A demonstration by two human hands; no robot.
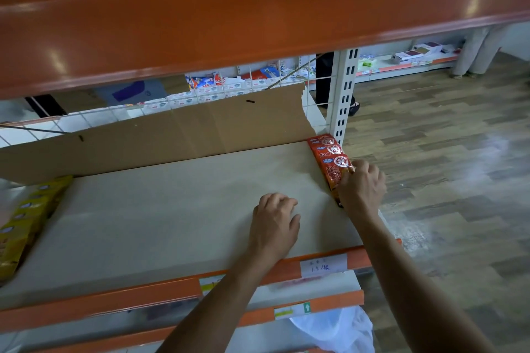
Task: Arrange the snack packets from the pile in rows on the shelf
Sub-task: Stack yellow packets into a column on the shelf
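Red snack packets [327,149] stand in a short overlapping row at the far right end of the shelf [172,209], just beside the white slotted upright [344,94]; the row runs from the back corner towards the front edge. The right hand [362,189] is at the front of that row; its fingers [360,165] are curled in tight and pinch the top edge of the nearest packet [334,178], the back of the hand covering that packet's lower part. The left hand [275,221] rests on the bare beige board to the left of the row, apart from the packets; its fingers are bent loosely at the knuckles with the tips down on the board, and nothing shows in them, though the fingertips themselves are tucked out of sight.

How many red packets stand in the row is hard to count, since they overlap and the print is blurred; the pile they come from does not show. Yellow packets [25,218] line the left end of the same shelf, cut off by the picture's edge and soft with blur. A brown cardboard sheet [172,135] stands along the back of the shelf, torn at its right end; wire mesh [86,120] shows above it. An orange upper shelf [229,23] hides much of the background; behind it small cartons [212,89] sit on a farther rack, too small to read. A handwritten price label [323,265] sits on the orange front rail; a white plastic bag [338,329] hangs below, its contents hidden.
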